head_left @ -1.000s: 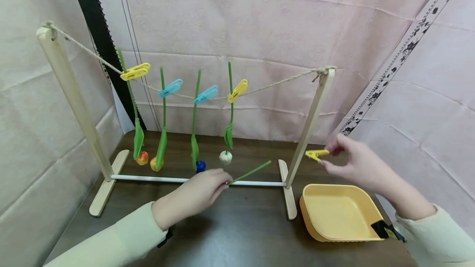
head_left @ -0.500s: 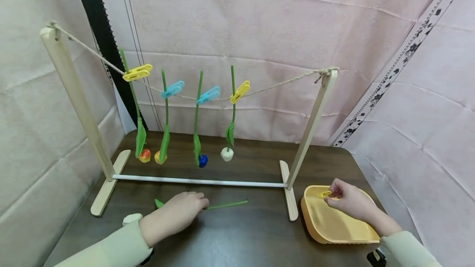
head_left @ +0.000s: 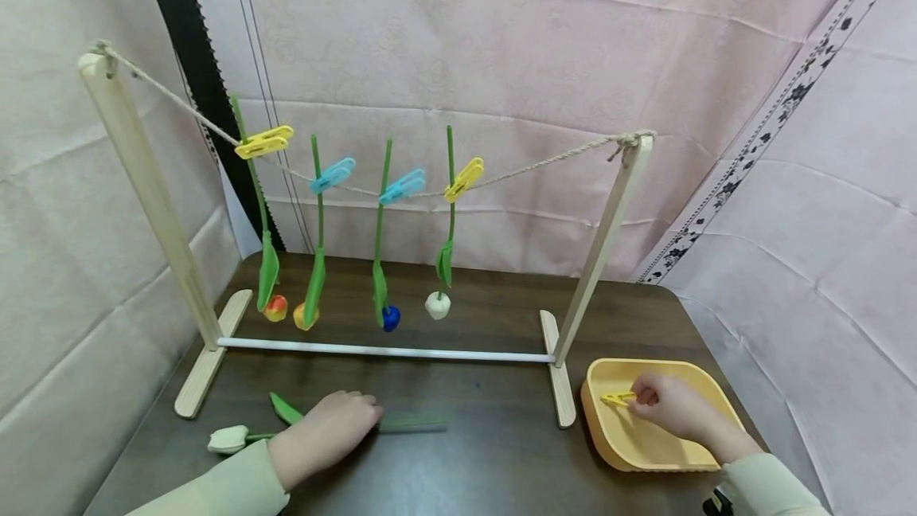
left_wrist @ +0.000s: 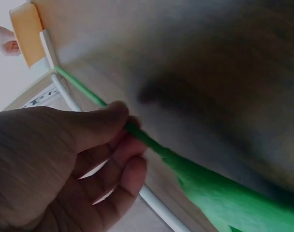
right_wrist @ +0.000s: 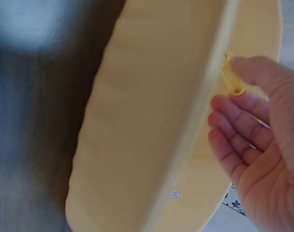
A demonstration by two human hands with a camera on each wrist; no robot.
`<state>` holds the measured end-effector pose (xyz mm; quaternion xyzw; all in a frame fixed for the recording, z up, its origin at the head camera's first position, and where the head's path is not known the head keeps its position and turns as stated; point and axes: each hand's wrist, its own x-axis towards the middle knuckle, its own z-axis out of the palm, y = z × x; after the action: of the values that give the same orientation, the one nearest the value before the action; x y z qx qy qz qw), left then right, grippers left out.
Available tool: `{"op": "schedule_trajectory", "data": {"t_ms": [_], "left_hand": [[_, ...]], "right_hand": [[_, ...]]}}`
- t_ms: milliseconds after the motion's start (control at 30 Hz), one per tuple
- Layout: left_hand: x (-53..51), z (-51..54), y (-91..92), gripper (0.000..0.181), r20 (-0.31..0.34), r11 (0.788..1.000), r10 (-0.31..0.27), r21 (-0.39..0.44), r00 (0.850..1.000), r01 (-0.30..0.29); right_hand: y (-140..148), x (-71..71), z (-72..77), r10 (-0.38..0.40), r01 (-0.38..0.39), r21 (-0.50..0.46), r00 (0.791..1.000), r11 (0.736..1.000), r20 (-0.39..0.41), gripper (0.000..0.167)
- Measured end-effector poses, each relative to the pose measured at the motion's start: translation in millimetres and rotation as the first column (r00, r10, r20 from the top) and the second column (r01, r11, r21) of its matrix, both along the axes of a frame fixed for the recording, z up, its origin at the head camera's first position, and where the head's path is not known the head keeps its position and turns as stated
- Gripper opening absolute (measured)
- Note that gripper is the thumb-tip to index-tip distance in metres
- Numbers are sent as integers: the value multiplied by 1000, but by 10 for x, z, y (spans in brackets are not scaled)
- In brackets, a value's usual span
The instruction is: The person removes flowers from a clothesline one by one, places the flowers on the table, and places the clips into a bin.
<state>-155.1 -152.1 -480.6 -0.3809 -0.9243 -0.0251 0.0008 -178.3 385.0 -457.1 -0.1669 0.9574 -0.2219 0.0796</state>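
Observation:
My left hand [head_left: 331, 432] pinches the green stem [left_wrist: 81, 87] of a white artificial tulip [head_left: 228, 439], low over the table in front of the rack. The bloom points left, and part of the stem is hidden under the hand. Over the yellow tub [head_left: 598, 438], my right hand [head_left: 673, 404] pinches a yellow clothespin [right_wrist: 232, 81] between thumb and fingers. Several tulips hang upside down from the rope [head_left: 559, 162], among them a blue one [head_left: 390, 318] and a white one [head_left: 438, 306]. Blue clothespins [head_left: 403, 185] and yellow clothespins [head_left: 465, 179] hold their stems.
A wooden rack with a left post [head_left: 146, 197], a right post [head_left: 605, 237] and a white crossbar [head_left: 387, 351] spans the dark table [head_left: 487, 452]. Pale cloth [head_left: 537, 46] hangs behind and at both sides.
My left hand has lowered the tulip from near the crossbar toward the table's front left. My right hand has brought the clothespin down from beside the right post into the tub.

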Motion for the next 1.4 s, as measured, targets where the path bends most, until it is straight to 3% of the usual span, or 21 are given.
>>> {"op": "schedule_trajectory", "data": {"t_ms": [167, 467, 633, 767, 900, 1067, 1167, 1233, 1300, 1400], "left_hand": [[32, -33, -16, 21, 20, 999, 18, 27, 1000, -19], [90, -62, -16, 23, -90, 999, 11, 43, 996, -7], [86, -71, -7, 21, -103, 999, 16, 33, 995, -12], [78, -30, -15, 20, -32, 999, 14, 34, 999, -13], [33, 61, -31, 19, 53, 997, 10, 75, 999, -14], [-60, 322, -17, 16, 107, 981, -6, 194, 994, -15], [-95, 553, 32, 18, 147, 955, 26, 289, 989, -68], [-116, 710, 85, 28, 154, 918, 53, 381, 987, -109], [-146, 860, 154, 36, 136, 863, 76, 487, 988, -134], [-206, 1061, 269, 43, 87, 749, 82, 652, 993, -119]], "right_hand": [[7, 50, -24, 23, -20, 94, 999, 995, -26, 12], [-13, 69, -45, 19, -13, 131, 999, 991, -44, 16], [-19, 64, -51, 11, -6, 153, 999, 988, -35, 18], [-27, 39, -19, -26, 32, 183, 999, 983, -35, 20], [-93, -4, 124, -14, 27, 188, 997, 982, -70, 22], [-369, -67, 453, 56, -25, 150, 976, 988, -208, 19], [-608, -84, 681, 103, -61, 145, 948, 987, -301, 20], [-774, -90, 844, 144, -99, 143, 923, 985, -356, 22], [-938, -100, 1020, 180, -134, 139, 895, 981, -409, 25], [-1177, -128, 1290, 240, -207, 120, 839, 971, -489, 28]]}}
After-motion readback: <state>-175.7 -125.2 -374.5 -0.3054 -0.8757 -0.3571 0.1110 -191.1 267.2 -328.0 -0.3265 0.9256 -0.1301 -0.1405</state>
